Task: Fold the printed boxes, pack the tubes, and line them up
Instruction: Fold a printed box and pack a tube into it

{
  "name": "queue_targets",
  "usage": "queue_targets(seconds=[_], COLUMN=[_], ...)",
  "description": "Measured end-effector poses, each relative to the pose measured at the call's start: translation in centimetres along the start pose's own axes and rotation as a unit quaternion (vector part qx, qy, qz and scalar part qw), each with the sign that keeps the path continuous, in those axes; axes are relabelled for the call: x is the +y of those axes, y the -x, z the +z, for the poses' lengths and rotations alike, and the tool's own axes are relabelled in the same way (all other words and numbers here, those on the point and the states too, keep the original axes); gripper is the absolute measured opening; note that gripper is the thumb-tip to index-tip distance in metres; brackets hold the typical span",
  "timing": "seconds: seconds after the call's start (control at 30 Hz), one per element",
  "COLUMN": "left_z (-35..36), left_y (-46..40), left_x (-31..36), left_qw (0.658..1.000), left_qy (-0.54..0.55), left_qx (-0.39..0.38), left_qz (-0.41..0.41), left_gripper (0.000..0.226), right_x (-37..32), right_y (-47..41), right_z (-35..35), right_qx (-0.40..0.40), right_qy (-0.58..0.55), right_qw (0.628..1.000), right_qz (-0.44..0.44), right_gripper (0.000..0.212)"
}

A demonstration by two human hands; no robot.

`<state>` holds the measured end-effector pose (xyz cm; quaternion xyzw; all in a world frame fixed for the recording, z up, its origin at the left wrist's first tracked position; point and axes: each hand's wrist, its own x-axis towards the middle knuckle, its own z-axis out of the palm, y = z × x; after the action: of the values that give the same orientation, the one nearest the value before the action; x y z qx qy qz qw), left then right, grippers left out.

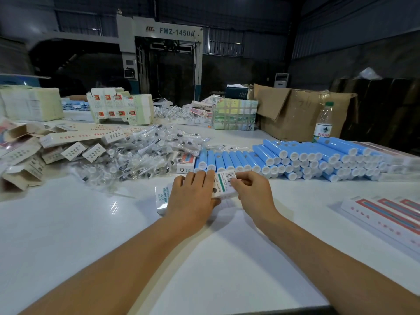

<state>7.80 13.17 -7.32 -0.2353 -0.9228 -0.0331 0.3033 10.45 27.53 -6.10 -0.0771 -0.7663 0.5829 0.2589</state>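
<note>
**Between two hands at mid-table, a printed box lies crosswise, its barcoded end toward the blue tubes**

Between the two hands, close to the near edge of the tube pile, lies a white printed box (pixel 221 186). Fingers of the right hand (pixel 251 189) are curled, and the fingertips (pixel 234 183) pinch the box's far right end, where a barcode label faces up. Fingers of the left hand (pixel 193 194) lie nearly straight and close together, pressed flat over the box's middle, holding it down against the white table (pixel 68 235). The box's long axis runs left to right and slightly away from the person, rising toward the right hand; its left end, printed with green lettering, sticks out beyond the left hand. Whether a tube is already inside cannot be told.

Just beyond the fingertips, almost touching the box's far end, a row of blue tubes (pixel 295 158) with white caps points its round ends toward the person. The right hand is nearer to them, so it would likely make the reach. Left of the tubes lies a heap of clear-bagged small parts (pixel 141 153), then loose folded boxes (pixel 75 151). At the far right, finished boxes (pixel 386 214) lie side by side in a row.
</note>
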Motion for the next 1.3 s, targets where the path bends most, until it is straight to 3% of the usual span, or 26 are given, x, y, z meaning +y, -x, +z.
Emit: queue_targets(seconds=[0.23, 0.33, 0.4, 0.47, 0.53, 0.6, 0.63, 0.7, 0.8, 0.93, 1.1, 1.3], left_z=[0.0, 0.1, 0.1, -0.1, -0.1, -0.1, 0.0, 0.0, -0.1, -0.1, 0.2, 0.0], left_y=[0.2, 0.1, 0.0, -0.1, -0.1, 0.0, 0.1, 0.2, 0.2, 0.2, 0.4, 0.7], left_x=[0.2, 0.2, 0.1, -0.3, -0.4, -0.2, -0.1, 0.1, 0.2, 0.5, 0.8, 0.9], left_qw=[1.0, 1.0, 1.0, 0.999, 0.998, 0.999, 0.999, 0.999, 1.0, 1.0, 1.0, 0.999], left_qy=[-0.006, -0.001, 0.003, 0.013, 0.028, 0.039, 0.037, 0.029, 0.018, 0.011, -0.014, -0.032], left_qx=[0.009, 0.006, 0.014, 0.025, 0.029, 0.023, 0.021, 0.022, 0.021, 0.012, 0.002, 0.002], left_qz=[0.0, -0.005, -0.017, -0.036, -0.041, -0.028, -0.017, -0.004, 0.005, 0.015, 0.026, 0.032], left_gripper=[0.069, 0.069, 0.069, 0.068, 0.068, 0.069, 0.069, 0.068, 0.066, 0.067, 0.066, 0.064], right_x=[-0.2, -0.3, -0.2, -0.3, -0.7, -0.9, -1.0, -0.8, -0.3, 0.3, 0.3, 0.2], right_y=[0.3, 0.2, -0.3, -0.8, -1.1, -0.9, -0.8, -0.8, -0.9, -0.2, 0.9, 1.6], right_z=[0.3, -0.1, -0.7, -1.2, -1.3, -1.1, -1.1, -0.9, -0.3, 0.3, 0.8, 1.2], right_qx=[-0.014, -0.013, 0.048, 0.106, 0.073, -0.028, -0.066, -0.091, -0.057, -0.01, -0.012, -0.021], right_qy=[-0.006, 0.091, 0.151, 0.073, -0.112, -0.323, -0.381, -0.418, -0.351, -0.087, 0.167, 0.204], right_qw=[1.0, 0.994, 0.98, 0.988, 0.987, 0.913, 0.879, 0.866, 0.917, 0.994, 0.984, 0.975], right_qz=[-0.001, -0.062, -0.122, -0.086, 0.084, 0.249, 0.28, 0.259, 0.178, 0.066, -0.062, -0.08], right_gripper=[0.023, 0.013, 0.03, 0.053, 0.061, 0.051, 0.041, 0.022, 0.012, 0.016, 0.028, 0.042])
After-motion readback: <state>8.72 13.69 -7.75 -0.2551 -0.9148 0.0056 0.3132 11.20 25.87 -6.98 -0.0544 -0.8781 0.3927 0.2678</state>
